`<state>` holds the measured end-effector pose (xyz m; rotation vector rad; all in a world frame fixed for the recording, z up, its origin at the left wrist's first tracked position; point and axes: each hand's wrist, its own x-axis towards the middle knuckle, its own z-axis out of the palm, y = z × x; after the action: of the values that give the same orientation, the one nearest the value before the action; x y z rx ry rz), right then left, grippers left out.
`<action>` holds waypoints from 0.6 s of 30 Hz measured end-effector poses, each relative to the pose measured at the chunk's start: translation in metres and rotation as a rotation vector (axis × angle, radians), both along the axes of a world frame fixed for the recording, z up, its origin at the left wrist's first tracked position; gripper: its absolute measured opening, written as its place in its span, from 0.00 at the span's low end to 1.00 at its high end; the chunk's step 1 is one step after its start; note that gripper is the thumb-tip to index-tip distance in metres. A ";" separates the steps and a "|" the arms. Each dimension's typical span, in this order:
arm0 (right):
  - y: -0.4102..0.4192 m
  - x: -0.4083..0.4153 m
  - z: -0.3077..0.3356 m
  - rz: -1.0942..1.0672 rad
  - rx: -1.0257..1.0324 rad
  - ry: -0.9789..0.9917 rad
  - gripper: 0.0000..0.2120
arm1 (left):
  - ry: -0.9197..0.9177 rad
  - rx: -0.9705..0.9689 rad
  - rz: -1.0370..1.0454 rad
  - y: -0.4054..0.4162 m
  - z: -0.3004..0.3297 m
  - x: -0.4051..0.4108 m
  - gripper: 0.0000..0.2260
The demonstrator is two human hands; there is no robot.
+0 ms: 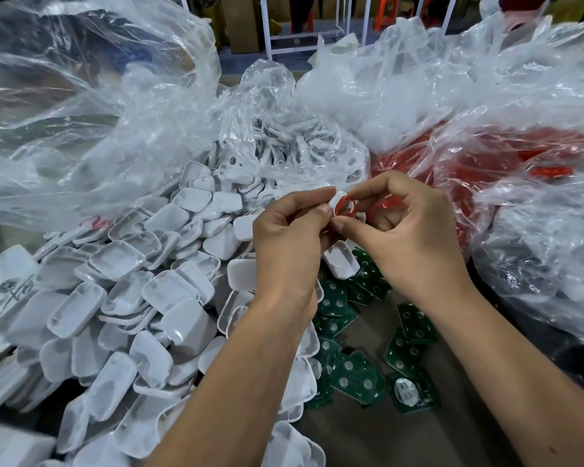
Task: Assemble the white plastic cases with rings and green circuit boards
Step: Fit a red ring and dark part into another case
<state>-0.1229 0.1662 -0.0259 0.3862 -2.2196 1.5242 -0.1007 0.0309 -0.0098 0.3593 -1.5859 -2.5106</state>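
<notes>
Pinched between left hand [289, 237] and right hand [407, 235]: small glossy white plastic case [337, 201] with thin red ring [346, 204], above scattered flat green circuit boards [351, 369].

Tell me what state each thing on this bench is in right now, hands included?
Left hand: pinching the small white case.
Right hand: pinching the red ring at the case.
Small white case: held up between both hands.
Red ring: at the case, seating unclear.
White case pile: loose, heaped.
Green circuit boards: scattered flat, loose.
Red parts bag: open, filled.
</notes>
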 end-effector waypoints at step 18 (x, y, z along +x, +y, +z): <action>-0.001 -0.001 0.000 0.065 -0.095 -0.115 0.14 | 0.020 0.004 0.056 0.005 0.000 0.002 0.11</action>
<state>-0.1241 0.1656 -0.0256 0.3530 -2.2305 1.7185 -0.0983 0.0360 -0.0101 0.3728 -1.5420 -2.4680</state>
